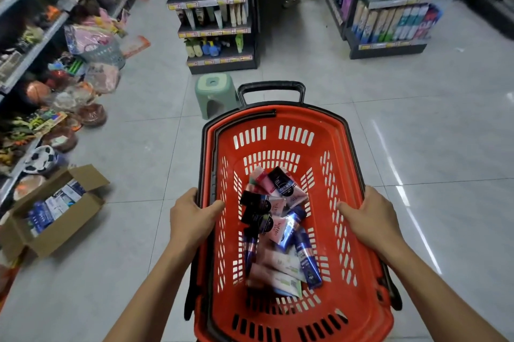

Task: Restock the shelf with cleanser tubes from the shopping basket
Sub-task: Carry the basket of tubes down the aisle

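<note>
Person carries red shopping basket [345,130] by its long sides: left hand [192,215] curls over left rim, thumb inside; right hand [370,216] curls over right rim. Two-sided grip likely keeps load level. Cleanser tubes [278,227] lie jumbled on basket bottom, none out yet. Black handles [271,88] unused. Target shelf [214,27] with upright tubes stands well ahead, green stool [215,94] between. Judgement: transport phase, restocking not yet begun.
</note>
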Motion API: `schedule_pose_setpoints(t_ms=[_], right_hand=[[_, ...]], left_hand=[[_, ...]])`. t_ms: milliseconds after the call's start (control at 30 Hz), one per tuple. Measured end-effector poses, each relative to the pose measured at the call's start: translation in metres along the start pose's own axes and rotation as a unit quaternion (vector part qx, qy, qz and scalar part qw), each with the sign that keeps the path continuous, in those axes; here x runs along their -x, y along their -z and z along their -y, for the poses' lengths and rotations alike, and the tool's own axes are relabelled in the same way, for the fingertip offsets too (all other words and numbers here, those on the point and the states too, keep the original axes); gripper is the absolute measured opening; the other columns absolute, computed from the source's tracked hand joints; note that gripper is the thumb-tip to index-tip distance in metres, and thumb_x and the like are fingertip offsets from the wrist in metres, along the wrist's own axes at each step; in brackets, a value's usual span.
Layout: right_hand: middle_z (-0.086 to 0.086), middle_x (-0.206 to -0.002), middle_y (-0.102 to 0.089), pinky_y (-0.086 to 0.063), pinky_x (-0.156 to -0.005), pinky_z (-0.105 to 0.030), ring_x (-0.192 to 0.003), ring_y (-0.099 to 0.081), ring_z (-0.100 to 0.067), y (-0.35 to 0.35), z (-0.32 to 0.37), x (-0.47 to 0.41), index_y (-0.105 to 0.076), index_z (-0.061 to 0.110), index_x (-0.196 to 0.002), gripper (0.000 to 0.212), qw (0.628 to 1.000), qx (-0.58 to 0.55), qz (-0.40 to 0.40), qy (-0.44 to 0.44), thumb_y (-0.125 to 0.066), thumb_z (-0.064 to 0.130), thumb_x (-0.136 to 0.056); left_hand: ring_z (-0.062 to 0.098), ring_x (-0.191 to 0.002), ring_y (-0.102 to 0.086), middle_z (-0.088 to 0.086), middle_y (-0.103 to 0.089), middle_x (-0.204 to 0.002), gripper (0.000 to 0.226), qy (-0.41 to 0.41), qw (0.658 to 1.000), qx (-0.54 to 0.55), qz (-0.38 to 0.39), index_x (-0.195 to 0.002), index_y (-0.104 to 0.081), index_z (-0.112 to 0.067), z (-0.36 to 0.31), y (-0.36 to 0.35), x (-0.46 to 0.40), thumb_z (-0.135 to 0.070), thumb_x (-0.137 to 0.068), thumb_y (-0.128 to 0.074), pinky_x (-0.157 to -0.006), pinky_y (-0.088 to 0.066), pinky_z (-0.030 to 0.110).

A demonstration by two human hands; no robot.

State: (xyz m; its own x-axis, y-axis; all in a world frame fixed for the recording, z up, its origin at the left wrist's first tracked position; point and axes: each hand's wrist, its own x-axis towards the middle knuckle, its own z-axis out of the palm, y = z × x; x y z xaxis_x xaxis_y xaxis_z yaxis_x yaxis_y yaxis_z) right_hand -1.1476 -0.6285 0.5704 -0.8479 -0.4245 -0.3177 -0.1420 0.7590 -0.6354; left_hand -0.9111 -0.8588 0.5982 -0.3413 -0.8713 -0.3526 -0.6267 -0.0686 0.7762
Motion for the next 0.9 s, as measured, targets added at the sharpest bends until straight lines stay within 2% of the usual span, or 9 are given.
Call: schedule_pose_setpoints(t_ms=[100, 233, 433, 667, 900], right_hand=[[-0.001, -0.106, -0.068, -0.056, -0.074, -0.036, -0.082, -0.068, -0.020, -0.003, 0.015, -0.037, -0.049, 0.024, -0.110, 0.039, 1.000, 0.002, -0.005, -0.009, -0.070, 0.050, -0.089], [-0.003, -0.107, -0.069, -0.060, -0.078, -0.041, -0.084, -0.070, -0.021, -0.011, 0.045, -0.094, -0.051, 0.024, -0.112, 0.040, 1.000, -0.001, -0.013, -0.023, -0.070, 0.049, -0.089], [-0.006, -0.111, -0.068, -0.048, -0.070, -0.030, -0.078, -0.062, -0.017, -0.022, 0.122, -0.194, -0.055, 0.014, -0.121, 0.043, 0.999, 0.005, -0.031, -0.023, -0.071, 0.041, -0.090], [-0.006, -0.113, -0.068, -0.052, -0.075, -0.036, -0.082, -0.063, -0.020, -0.040, 0.198, -0.293, -0.053, 0.014, -0.126, 0.052, 0.998, 0.009, -0.045, -0.037, -0.071, 0.046, -0.089], [-0.003, -0.108, -0.067, -0.052, -0.071, -0.034, -0.081, -0.066, -0.021, -0.050, 0.236, -0.362, -0.053, 0.016, -0.123, 0.050, 0.998, 0.009, -0.047, -0.048, -0.072, 0.047, -0.088]], left_hand=[[0.019, -0.075, -0.079, 0.000, -0.077, -0.094, 0.037, 0.000, 1.000, -0.002, 0.008, -0.111, -0.061, -0.019, -0.015, -0.010, -0.041, -0.042, -0.088, -0.078, -0.077, -0.065, 0.045], [0.016, -0.075, -0.079, -0.003, -0.077, -0.096, 0.041, -0.012, 0.999, -0.005, 0.029, -0.116, -0.061, -0.021, -0.040, -0.020, -0.109, -0.044, -0.087, -0.078, -0.076, -0.065, 0.041], [0.018, -0.075, -0.079, -0.001, -0.078, -0.095, 0.039, -0.017, 0.999, 0.013, 0.042, -0.113, -0.063, -0.021, -0.097, -0.018, -0.238, -0.042, -0.086, -0.080, -0.079, -0.065, 0.046], [0.017, -0.077, -0.078, -0.003, -0.078, -0.093, 0.030, -0.029, 0.998, 0.013, 0.054, -0.100, -0.062, -0.027, -0.155, -0.007, -0.359, -0.043, -0.081, -0.080, -0.080, -0.064, 0.046], [0.017, -0.078, -0.078, -0.003, -0.077, -0.095, 0.028, -0.031, 0.998, -0.002, 0.062, -0.102, -0.060, -0.029, -0.192, -0.010, -0.437, -0.042, -0.086, -0.079, -0.081, -0.064, 0.046]])
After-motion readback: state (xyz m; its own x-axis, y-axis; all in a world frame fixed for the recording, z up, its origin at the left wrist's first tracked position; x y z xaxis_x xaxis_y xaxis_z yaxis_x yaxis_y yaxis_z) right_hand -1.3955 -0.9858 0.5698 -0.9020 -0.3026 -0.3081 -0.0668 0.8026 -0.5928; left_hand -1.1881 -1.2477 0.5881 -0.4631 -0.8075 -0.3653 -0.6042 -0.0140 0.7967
